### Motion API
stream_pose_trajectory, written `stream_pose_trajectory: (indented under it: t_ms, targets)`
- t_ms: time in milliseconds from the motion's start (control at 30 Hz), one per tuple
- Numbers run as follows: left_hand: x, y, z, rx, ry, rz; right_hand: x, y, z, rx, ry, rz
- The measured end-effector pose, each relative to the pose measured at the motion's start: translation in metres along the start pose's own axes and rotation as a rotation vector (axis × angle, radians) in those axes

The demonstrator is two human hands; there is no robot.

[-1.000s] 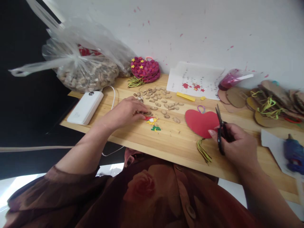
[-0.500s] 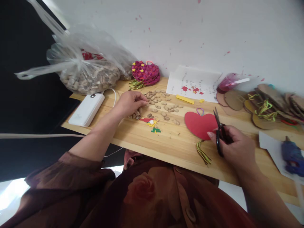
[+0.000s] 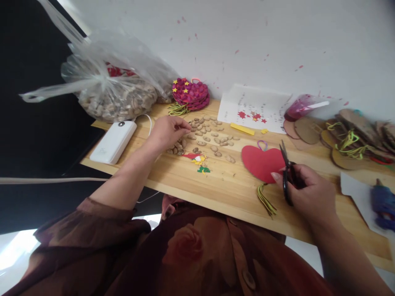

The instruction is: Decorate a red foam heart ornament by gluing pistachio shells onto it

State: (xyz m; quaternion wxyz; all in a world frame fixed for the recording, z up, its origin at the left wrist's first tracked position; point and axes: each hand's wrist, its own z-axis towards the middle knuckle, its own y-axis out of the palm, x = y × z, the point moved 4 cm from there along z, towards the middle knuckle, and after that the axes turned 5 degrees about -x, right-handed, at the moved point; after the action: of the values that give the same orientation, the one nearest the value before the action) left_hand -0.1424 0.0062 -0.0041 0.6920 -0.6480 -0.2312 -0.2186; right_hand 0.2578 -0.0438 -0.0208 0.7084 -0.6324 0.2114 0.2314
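Head view, clock from centre: white wall (image 3: 253, 53), pink-flecked, across 12 o'clock; pale wooden tabletop (image 3: 216, 185) beneath. Red cardboard heart (image 3: 261, 163) lies at 3 o'clock; expect low weight, moderate stiffness; lift by the rim. Right hand (image 3: 313, 191) grasps black-handled scissors (image 3: 287, 166) at its right edge; likely rigid; hold by the loops. Left hand (image 3: 168, 130), 10 o'clock: thumb near forefinger; cannot tell whether anything is pinched. Peanuts (image 3: 215, 135), 1 o'clock: probably light, brittle; grip mid-shell.

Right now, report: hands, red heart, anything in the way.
Left hand at peanut shells, grip unclear. Right hand holds scissors. Red heart on table, right thumb overlapping its edge.
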Motion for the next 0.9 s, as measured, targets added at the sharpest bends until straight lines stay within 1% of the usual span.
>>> stream_pose_trajectory:
  t_ms: [133, 200, 300, 367, 400, 467, 567, 633, 667, 767, 833, 900]
  targets:
    - [0.003, 0.013, 0.001, -0.061, 0.073, 0.051, 0.002, 0.000, 0.000, 0.004, -0.007, -0.020]
    - [0.005, 0.013, 0.002, -0.060, 0.084, 0.067, 0.002, 0.000, 0.000, 0.008, -0.019, -0.037]
    - [0.004, -0.002, 0.001, 0.021, 0.071, 0.077, 0.002, 0.001, 0.000, 0.009, -0.050, -0.057]
    - [0.001, -0.014, 0.001, 0.082, 0.061, 0.135, 0.003, 0.002, 0.001, 0.012, -0.053, -0.064]
    - [0.000, -0.018, 0.001, 0.087, 0.061, 0.177, 0.005, 0.002, 0.001, 0.014, -0.050, -0.067]
    - [-0.003, -0.020, 0.001, 0.032, 0.074, 0.254, 0.007, 0.001, 0.001, 0.020, -0.044, -0.071]
    - [-0.005, -0.012, 0.001, -0.082, 0.111, 0.324, 0.009, 0.000, 0.001, 0.015, -0.046, -0.075]
    - [-0.003, -0.008, 0.001, -0.102, 0.121, 0.342, 0.009, 0.000, 0.002, 0.012, -0.047, -0.075]
    - [-0.001, -0.007, 0.001, -0.092, 0.118, 0.343, 0.008, 0.000, 0.002, 0.014, -0.049, -0.076]
    - [0.002, -0.008, 0.001, -0.021, 0.067, 0.255, 0.007, 0.000, 0.002, 0.017, -0.058, -0.091]
    - [-0.001, -0.008, 0.002, 0.020, -0.003, 0.108, 0.007, 0.000, 0.002, 0.021, -0.059, -0.091]
    - [-0.006, -0.004, 0.004, 0.027, -0.075, -0.035, 0.008, 0.000, 0.002, 0.019, -0.056, -0.081]
